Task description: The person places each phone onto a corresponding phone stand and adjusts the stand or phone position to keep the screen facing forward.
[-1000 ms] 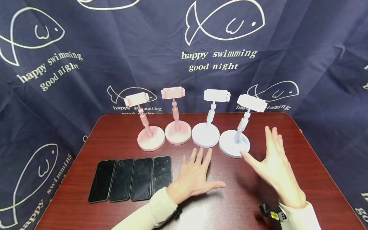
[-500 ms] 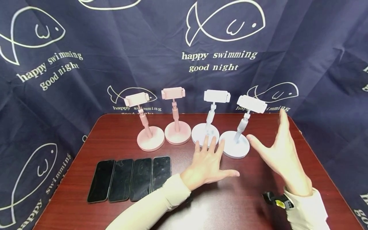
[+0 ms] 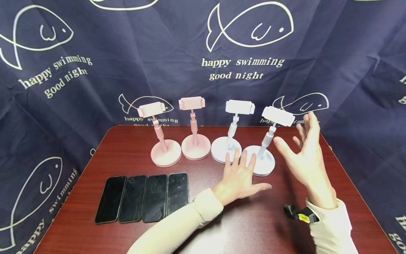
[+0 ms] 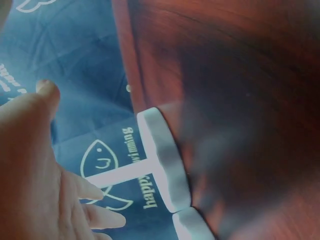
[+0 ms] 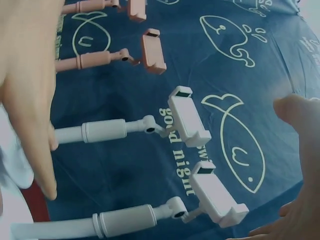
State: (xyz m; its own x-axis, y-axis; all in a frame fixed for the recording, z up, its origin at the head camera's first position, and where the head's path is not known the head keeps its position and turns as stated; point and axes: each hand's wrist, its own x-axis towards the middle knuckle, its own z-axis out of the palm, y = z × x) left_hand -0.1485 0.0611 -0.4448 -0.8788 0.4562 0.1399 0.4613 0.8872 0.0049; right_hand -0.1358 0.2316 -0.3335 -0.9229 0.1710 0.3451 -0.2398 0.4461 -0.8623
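My left hand (image 3: 238,178), fingers spread, hovers in front of the two white phone stands and overlaps their round bases in the head view. To the right of the rightmost white phone stand (image 3: 266,141), my right hand (image 3: 306,158) is raised with thumb and fingers apart, nothing between them. The other white phone stand (image 3: 231,132) is beside it, bases close together. Both white clamps also show in the right wrist view, the nearer white clamp (image 5: 217,192) between my thumb and fingers in that view. Further left are two pink phone stands, one pink stand (image 3: 194,130) and another pink stand (image 3: 161,137).
Several black phones lie side by side at the left of the table, the rightmost phone (image 3: 177,190) nearest my left sleeve. A dark blue curtain (image 3: 177,46) with fish drawings hangs behind the red-brown table (image 3: 272,211).
My left hand has moved right and forward, from beside the phones to the white bases. My right hand has shifted slightly up, its fingers now more bent. The stands and phones stay put.
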